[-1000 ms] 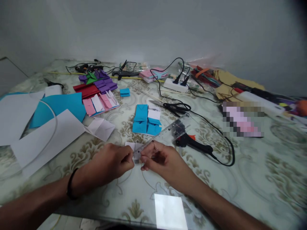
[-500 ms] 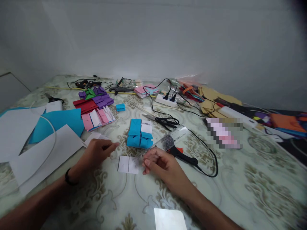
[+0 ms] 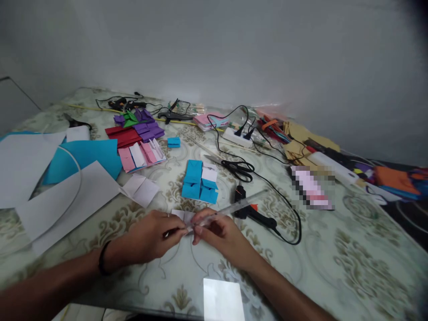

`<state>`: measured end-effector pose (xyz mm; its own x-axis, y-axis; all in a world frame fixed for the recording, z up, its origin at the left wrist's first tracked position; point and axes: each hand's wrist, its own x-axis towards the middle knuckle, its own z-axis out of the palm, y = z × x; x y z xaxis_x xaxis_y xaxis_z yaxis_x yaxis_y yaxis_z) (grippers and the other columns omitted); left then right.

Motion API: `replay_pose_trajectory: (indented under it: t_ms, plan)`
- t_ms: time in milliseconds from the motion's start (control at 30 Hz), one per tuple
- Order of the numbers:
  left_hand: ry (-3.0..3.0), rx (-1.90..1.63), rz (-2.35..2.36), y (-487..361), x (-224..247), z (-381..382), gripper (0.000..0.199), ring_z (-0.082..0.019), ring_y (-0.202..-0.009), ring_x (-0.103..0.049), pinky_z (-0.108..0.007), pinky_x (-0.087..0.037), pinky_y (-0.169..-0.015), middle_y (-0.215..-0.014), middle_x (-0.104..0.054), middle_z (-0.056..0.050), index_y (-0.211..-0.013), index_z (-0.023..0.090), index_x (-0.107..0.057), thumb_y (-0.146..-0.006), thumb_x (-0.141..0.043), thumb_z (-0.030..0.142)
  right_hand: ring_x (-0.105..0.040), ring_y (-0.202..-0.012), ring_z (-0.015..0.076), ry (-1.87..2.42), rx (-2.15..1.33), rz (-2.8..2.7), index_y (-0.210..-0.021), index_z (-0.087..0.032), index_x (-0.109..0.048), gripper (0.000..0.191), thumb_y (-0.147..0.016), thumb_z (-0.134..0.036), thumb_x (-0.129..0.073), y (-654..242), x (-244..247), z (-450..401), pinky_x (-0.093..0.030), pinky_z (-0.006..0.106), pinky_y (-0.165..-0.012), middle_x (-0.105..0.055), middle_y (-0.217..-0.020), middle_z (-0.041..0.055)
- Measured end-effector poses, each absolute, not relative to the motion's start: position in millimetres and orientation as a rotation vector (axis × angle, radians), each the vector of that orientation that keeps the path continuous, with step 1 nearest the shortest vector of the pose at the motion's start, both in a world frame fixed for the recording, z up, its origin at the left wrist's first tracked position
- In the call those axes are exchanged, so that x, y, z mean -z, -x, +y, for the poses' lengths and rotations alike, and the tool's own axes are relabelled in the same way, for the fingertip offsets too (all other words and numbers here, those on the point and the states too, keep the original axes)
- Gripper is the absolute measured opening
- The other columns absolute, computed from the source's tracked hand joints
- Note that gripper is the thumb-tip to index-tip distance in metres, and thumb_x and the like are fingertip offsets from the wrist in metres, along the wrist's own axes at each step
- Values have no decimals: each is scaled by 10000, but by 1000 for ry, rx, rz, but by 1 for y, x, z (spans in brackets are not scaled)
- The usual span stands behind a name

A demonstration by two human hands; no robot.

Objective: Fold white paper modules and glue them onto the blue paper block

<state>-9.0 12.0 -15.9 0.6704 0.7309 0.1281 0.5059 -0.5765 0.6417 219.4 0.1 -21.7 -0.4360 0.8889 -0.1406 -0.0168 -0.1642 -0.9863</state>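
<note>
My right hand (image 3: 219, 232) pinches a clear plastic ruler (image 3: 236, 206), which is tilted nearly edge-on and points up to the right. My left hand (image 3: 160, 234) is closed at the ruler's near end, its fingertips meeting it beside my right fingers. Just behind the fingers, partly hidden, lies a small folded white paper (image 3: 179, 214). Folded blue paper pieces (image 3: 193, 174) lie together beyond my hands, one showing a white face. A black hot glue gun (image 3: 256, 214) rests to the right, partly behind the ruler.
Black-handled scissors (image 3: 237, 168) lie beyond the glue gun, whose cord curves around on the right. White sheets (image 3: 73, 203) and a blue sheet (image 3: 87, 160) spread at left. Folded pink papers (image 3: 142, 155), a power strip (image 3: 237, 137) and a phone-like blurred item (image 3: 310, 187) lie farther back.
My left hand has moved right from beside the white paper to the ruler's end. The ruler has turned from flatter to nearly edge-on. The view has shifted slightly.
</note>
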Motion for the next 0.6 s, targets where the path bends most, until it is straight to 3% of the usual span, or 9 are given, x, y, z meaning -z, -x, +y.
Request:
replay_pose_trajectory:
  t_ms: [167,333,600]
  plan:
    - [-2468,-492,903,11,23,11,200,-153,-626,-654,-285,-385,-630,-718,-727,-4,-786,190,-647,-966,-560,173,-644,-698,166,1007,-1691,-1474,-882,-213,-634,296,-922,-486,-741,-211,26,-1,-524,319,-704,-634,-799,2]
    - [-2573,-373,917,4,13,4,189,-184,-650,-672,-304,-376,-614,-737,-720,-19,-839,184,-631,-987,-514,179,-538,-669,142,1025,-1608,-1480,-758,-220,-558,236,-879,-306,-741,-204,27,-5,-449,272,-627,-561,-761,-19]
    - [-2615,-408,1020,-2,0,-4,273,-157,-556,-602,-325,-279,-576,-658,-665,-3,-788,192,-550,-1029,-423,184,-472,-573,118,958,-1642,-1342,-779,-239,-506,152,-816,-205,-649,-199,16,-7,-377,258,-579,-494,-652,-71]
